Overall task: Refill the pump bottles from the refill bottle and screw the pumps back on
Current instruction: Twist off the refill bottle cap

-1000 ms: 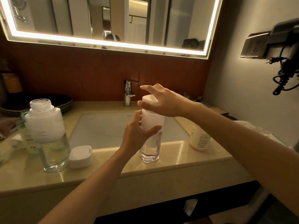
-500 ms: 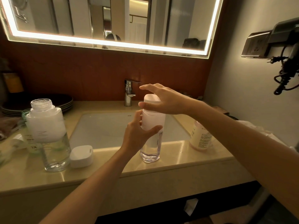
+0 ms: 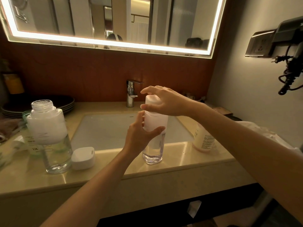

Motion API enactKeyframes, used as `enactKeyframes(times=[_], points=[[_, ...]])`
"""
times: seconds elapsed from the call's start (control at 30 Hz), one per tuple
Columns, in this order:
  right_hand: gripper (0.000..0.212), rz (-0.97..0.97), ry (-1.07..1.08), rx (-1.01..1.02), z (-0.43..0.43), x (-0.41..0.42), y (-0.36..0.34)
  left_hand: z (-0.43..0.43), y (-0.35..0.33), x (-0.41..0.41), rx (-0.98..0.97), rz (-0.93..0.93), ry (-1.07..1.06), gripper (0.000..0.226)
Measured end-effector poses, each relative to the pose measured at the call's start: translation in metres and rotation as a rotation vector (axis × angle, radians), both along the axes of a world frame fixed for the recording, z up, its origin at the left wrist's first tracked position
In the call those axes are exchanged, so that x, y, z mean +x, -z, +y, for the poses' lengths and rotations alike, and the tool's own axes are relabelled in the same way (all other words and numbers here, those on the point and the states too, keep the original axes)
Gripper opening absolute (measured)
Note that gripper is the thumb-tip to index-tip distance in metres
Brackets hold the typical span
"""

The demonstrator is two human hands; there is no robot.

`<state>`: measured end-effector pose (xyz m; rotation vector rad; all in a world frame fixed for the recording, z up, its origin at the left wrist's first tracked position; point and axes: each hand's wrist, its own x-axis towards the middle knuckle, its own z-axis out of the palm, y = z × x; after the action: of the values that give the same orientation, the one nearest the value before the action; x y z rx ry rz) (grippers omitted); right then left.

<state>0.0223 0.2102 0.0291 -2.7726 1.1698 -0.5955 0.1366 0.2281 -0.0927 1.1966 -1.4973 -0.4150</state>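
Note:
A slim clear pump bottle (image 3: pixel 153 149) with a frosted upper half stands on the counter's front edge, before the sink. My left hand (image 3: pixel 141 136) grips its middle. My right hand (image 3: pixel 165 102) holds the white pump cap (image 3: pixel 151 99) on its top, thumb and fingers curled round the cap, forefinger raised. At the left stands a larger clear bottle (image 3: pixel 49 136) with its neck uncovered. A white pump cap (image 3: pixel 83 157) lies beside it on the counter. A cream refill bottle (image 3: pixel 204 140) stands at the sink's right, partly behind my right forearm.
The sink basin (image 3: pixel 105 130) and chrome tap (image 3: pixel 131 93) lie behind the bottles. Dark stacked plates (image 3: pixel 65 102) sit at the back left, with small green-labelled containers (image 3: pixel 32 145) behind the large bottle. A socket and a hair dryer (image 3: pixel 290 51) hang on the right wall.
My right hand has turned slightly on the pump cap; my left hand keeps its grip on the bottle. Nothing else has moved.

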Motion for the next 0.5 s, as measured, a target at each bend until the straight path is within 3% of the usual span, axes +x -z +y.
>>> enactKeyframes(times=[0.17, 0.3, 0.5], points=[[0.076, 0.163, 0.177, -0.144, 0.0018, 0.0005, -0.0037, -0.0008, 0.0013, 0.0000, 0.003, 0.014, -0.003, 0.082], [0.066, 0.115, 0.175, -0.175, 0.0012, 0.0016, 0.0026, -0.0021, 0.0024, 0.0000, -0.007, 0.007, -0.016, 0.078], [0.044, 0.053, -0.029, 0.031, 0.0019, -0.0040, -0.0006, -0.0023, 0.0020, -0.0003, -0.024, -0.003, -0.018, 0.078]])
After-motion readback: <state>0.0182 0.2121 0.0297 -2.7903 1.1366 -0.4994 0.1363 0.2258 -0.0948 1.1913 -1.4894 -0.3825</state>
